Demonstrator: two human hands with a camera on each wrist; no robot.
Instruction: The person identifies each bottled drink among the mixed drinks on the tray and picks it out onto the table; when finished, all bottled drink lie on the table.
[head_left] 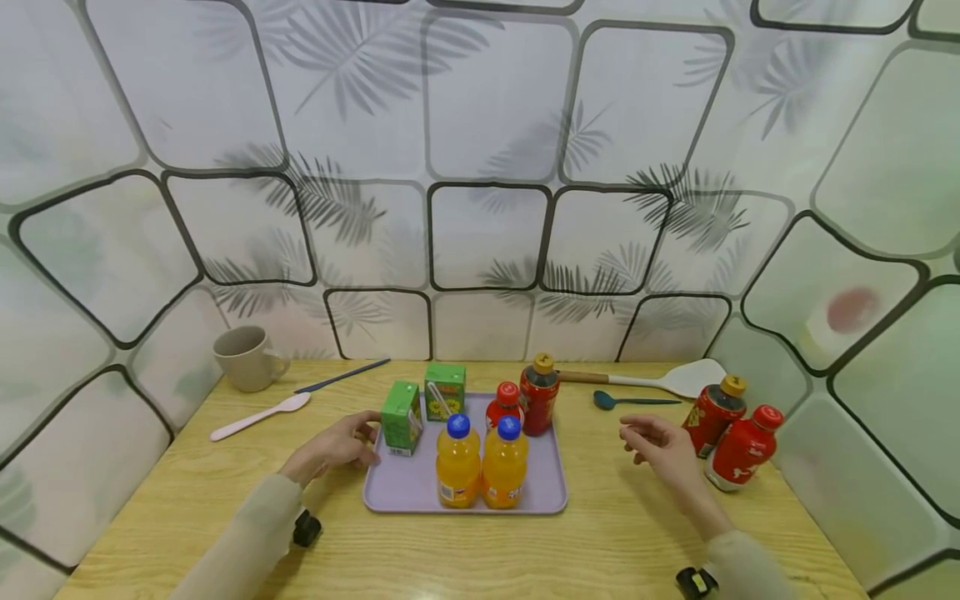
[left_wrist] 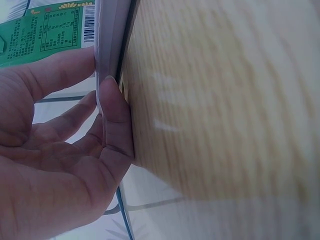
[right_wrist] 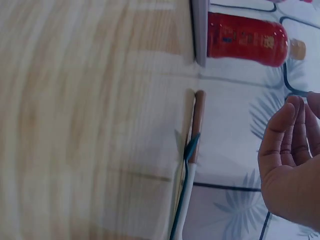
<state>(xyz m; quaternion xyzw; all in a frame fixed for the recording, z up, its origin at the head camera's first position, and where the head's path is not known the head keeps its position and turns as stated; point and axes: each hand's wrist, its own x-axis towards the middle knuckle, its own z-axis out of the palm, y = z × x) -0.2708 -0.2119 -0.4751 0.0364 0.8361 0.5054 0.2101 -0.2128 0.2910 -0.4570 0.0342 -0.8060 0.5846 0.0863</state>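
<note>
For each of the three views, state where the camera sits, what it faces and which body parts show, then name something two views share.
Head: above, facing down at the tray and both hands.
Left wrist: beside the left hand, facing the tray edge and green carton.
Right wrist: beside the right hand, facing a red bottle.
Shared: the tray.

Wooden table [head_left: 187, 508] (pale grain) bears tray [head_left: 397, 500], mug [head_left: 243, 358], spoons, spatula [head_left: 675, 379], two red bottles.
</note>
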